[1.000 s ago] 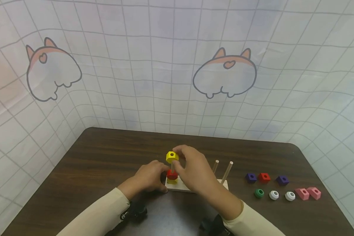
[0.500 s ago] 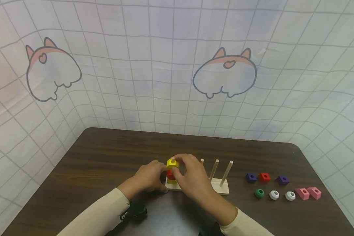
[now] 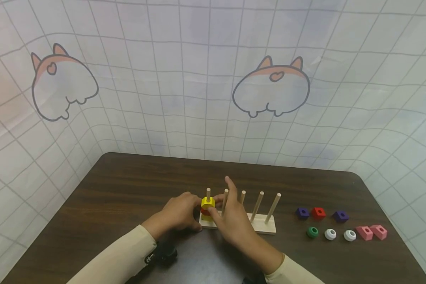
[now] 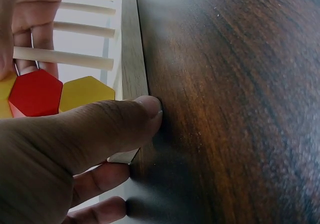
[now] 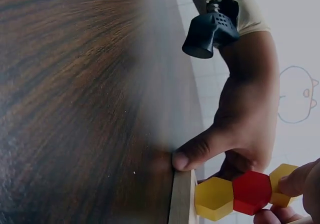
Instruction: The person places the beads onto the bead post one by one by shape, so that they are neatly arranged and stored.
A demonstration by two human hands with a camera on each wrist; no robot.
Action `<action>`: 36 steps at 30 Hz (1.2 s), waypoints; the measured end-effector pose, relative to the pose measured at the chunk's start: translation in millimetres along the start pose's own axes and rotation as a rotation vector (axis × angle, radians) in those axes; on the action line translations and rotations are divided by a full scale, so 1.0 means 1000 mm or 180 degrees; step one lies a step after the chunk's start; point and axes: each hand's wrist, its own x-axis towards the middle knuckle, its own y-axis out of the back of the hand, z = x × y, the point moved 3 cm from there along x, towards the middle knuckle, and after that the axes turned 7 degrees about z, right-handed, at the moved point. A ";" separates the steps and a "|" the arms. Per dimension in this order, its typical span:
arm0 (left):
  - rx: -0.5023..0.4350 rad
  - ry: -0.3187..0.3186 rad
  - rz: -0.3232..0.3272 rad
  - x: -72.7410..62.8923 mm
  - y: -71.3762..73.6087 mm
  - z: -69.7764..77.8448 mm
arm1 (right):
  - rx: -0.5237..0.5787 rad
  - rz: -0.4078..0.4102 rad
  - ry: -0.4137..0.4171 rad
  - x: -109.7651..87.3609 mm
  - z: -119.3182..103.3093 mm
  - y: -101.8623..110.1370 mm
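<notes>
The left end of the wooden peg board [image 3: 266,227] is gripped by the left hand [image 3: 179,211], thumb against its front edge and fingers around the end, apparently so that the board is kept from sliding. Over that same end, the upper yellow block [image 5: 280,185] is pinched by the right hand [image 3: 234,223], thumb and fingers parted only by the block's width, presumably so that it is kept level. It is threaded on the board's leftmost peg [image 3: 208,192], whose tip is left exposed above it, and is stacked on a red hexagon [image 5: 251,193], with a lower yellow block [image 5: 214,199] against the board. All three are seen as six-sided, smooth and plainly coloured.

Right of the board, a green ring [image 3: 312,232], two white rings [image 3: 330,234] and two pink blocks [image 3: 365,233] are laid in a nearer row; two purple blocks [image 3: 302,213] and a square red block [image 3: 318,213] are laid farther back, probably set aside so that working room is left. Behind the board, a grid-patterned cloth [image 3: 163,79] is hung.
</notes>
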 end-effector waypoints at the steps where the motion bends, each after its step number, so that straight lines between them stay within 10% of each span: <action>1: -0.0001 0.0002 -0.0003 0.000 0.000 0.000 | -0.0006 0.0006 0.0005 0.000 0.001 0.000; 11: 0.0030 -0.0053 0.0027 0.001 0.001 0.000 | -0.0122 -0.0393 -0.0093 -0.017 0.008 0.010; 23: -0.0039 0.0088 -0.0028 -0.002 -0.002 0.001 | -0.0558 -0.1148 0.0223 -0.050 0.055 0.073; 36: 0.0031 0.0061 -0.0009 0.001 -0.002 0.002 | -0.1637 -0.0006 0.0614 -0.067 0.123 0.176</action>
